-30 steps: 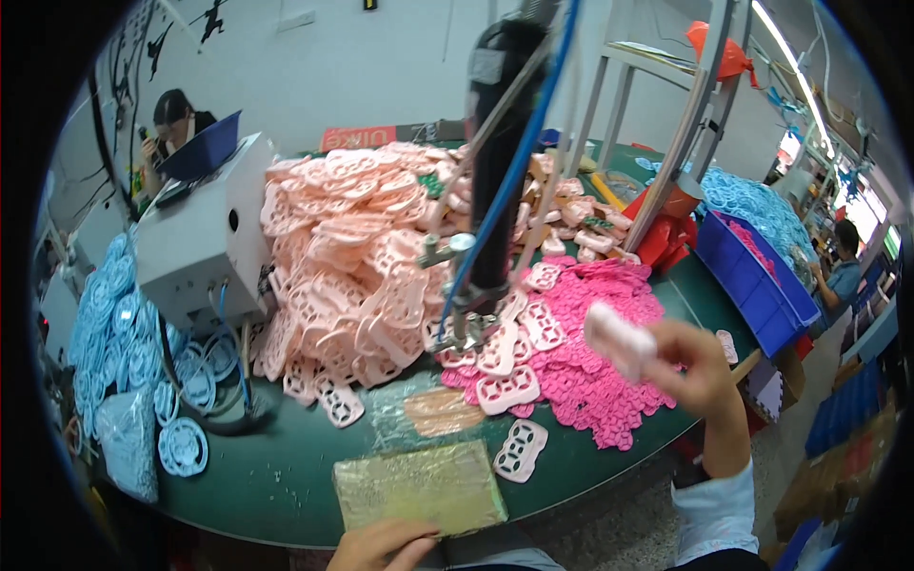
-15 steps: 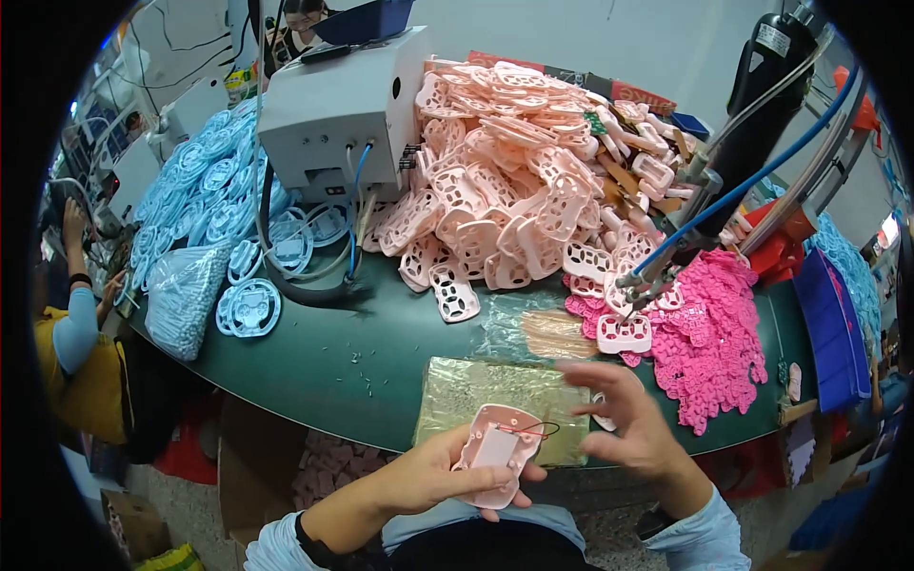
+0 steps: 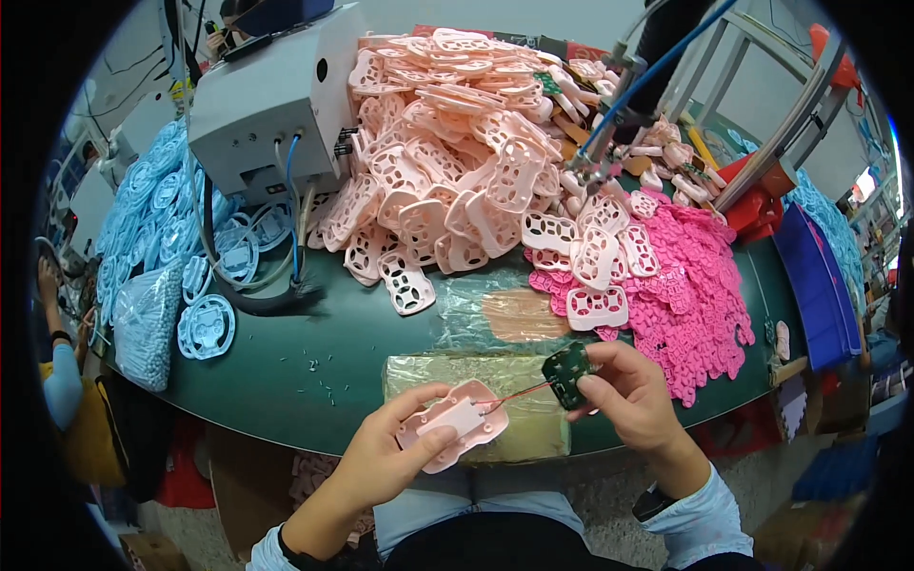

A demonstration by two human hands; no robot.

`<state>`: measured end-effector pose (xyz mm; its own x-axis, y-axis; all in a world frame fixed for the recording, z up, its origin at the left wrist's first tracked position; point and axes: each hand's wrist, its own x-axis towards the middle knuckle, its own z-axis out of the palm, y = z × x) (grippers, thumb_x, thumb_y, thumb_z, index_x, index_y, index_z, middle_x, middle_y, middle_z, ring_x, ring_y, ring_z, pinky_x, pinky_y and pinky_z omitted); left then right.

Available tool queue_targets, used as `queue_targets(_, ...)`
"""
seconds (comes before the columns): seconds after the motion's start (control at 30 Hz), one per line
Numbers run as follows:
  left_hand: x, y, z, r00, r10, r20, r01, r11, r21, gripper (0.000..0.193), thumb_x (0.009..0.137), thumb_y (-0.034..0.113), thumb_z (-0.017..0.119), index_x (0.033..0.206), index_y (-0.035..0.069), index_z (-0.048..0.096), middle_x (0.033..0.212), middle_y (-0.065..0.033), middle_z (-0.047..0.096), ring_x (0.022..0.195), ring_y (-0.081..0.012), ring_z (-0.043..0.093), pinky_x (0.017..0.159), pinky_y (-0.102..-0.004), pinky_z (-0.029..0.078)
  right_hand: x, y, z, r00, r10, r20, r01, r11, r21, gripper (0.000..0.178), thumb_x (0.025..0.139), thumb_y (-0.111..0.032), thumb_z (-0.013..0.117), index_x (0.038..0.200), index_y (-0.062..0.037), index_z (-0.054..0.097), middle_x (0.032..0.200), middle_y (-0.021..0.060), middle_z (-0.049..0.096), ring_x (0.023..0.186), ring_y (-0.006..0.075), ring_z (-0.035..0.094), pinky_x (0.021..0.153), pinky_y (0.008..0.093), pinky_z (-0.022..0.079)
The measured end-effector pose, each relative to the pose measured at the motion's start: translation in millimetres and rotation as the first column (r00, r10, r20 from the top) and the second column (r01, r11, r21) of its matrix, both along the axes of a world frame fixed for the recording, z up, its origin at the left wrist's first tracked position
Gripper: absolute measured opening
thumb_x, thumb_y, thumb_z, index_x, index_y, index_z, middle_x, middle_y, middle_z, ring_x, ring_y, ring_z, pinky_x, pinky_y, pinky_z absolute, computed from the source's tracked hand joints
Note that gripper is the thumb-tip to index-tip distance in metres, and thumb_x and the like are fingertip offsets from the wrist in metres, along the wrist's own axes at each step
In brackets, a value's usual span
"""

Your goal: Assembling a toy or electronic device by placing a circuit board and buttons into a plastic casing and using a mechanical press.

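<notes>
My left hand grips a pale pink plastic shell, its hollow side up and tilted. Inside the shell sits a white rectangular block. Thin red and dark wires run from it to a small green circuit board. That board is pinched between thumb and fingers of my right hand, just right of the shell and above it. Both hands are over a block wrapped in yellowish film at the table's near edge.
Beyond lie heaped pale pink perforated covers and bright pink pads. A grey machine box with hoses and blue ring parts stand left. An upright tool with a blue hose hangs at right, near a blue tray. Another person's arm shows far left.
My right hand, empty and spread before, now holds the circuit board with the wires drawn out straight. The shell has turned and moved left in my left hand. The whole view has shifted.
</notes>
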<state>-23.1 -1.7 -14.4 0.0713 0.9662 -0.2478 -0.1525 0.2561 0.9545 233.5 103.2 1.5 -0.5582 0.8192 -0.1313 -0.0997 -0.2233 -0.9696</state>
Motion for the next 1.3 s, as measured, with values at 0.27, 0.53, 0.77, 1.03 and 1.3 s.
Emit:
queue_targets(0.27,30.8,12.6,-3.5,0.545,0.154,-0.824,0.217,0.924,0.316,0.051,0.078,0.019,0.074,0.124,0.003,0.060,0.099,-0.0122,0.059,0.095,-0.0314,0.055,0.089,-0.0415,0.040,-18.9,15.1,-5.7,0.985,-0.002,0.173,-0.052,0.951,0.304,0.038,0.086,-0.002,0.069,0.121,-0.0043,0.057,0.095,0.0058,0.063,0.084,0.0087,0.062,0.065,0.0210,0.053)
queue_targets(0.53,21.1,22.0,4.2,0.942,0.060,-0.331,-0.047,0.998,0.049,0.028,0.086,0.012,0.071,0.109,-0.001,0.064,0.086,-0.0046,0.066,0.072,-0.0076,0.060,0.063,-0.0232,0.048,-37.0,16.4,-14.4,0.967,0.097,0.236,-0.164,0.945,0.282,0.037,0.080,-0.016,0.078,0.111,-0.0037,0.061,0.099,0.0047,0.067,0.081,0.0101,0.063,0.066,0.0230,0.050)
queue_targets(0.77,28.4,17.1,-8.4,0.969,0.203,0.142,-0.198,0.979,-0.052,0.019,0.088,0.006,0.069,0.102,-0.004,0.059,0.093,-0.0063,0.066,0.077,-0.0075,0.061,0.065,-0.0208,0.050,-51.2,-19.1,-42.2,0.962,0.085,0.260,-0.178,0.917,0.357,0.031,0.075,-0.013,0.080,0.102,-0.0081,0.066,0.088,0.0047,0.062,0.072,0.0141,0.059,0.063,0.0269,0.049)
queue_targets(1.03,27.6,-3.0,-27.7,0.813,0.188,-0.551,0.050,0.921,0.388,0.026,0.075,0.000,0.072,0.100,0.004,0.065,0.085,-0.0115,0.069,0.065,-0.0211,0.067,0.060,-0.0288,0.052,-23.5,7.7,-49.7,0.918,0.246,0.311,-0.396,0.577,0.714,0.020,0.075,-0.003,0.075,0.094,-0.0074,0.070,0.098,0.0031,0.064,0.084,0.0228,0.059,0.078,0.0340,0.046)
queue_targets(1.3,15.2,1.6,-21.8,0.777,0.068,-0.626,0.314,0.820,0.479,0.029,0.064,-0.012,0.068,0.089,0.001,0.062,0.097,-0.0114,0.071,0.084,-0.0261,0.070,0.073,-0.0338,0.057,-27.7,5.7,-40.4,0.851,0.261,0.455,-0.521,0.527,0.672,0.015,0.075,-0.003,0.073,0.089,-0.0072,0.068,0.096,0.0041,0.062,0.087,0.0215,0.060,0.075,0.0332,0.048)
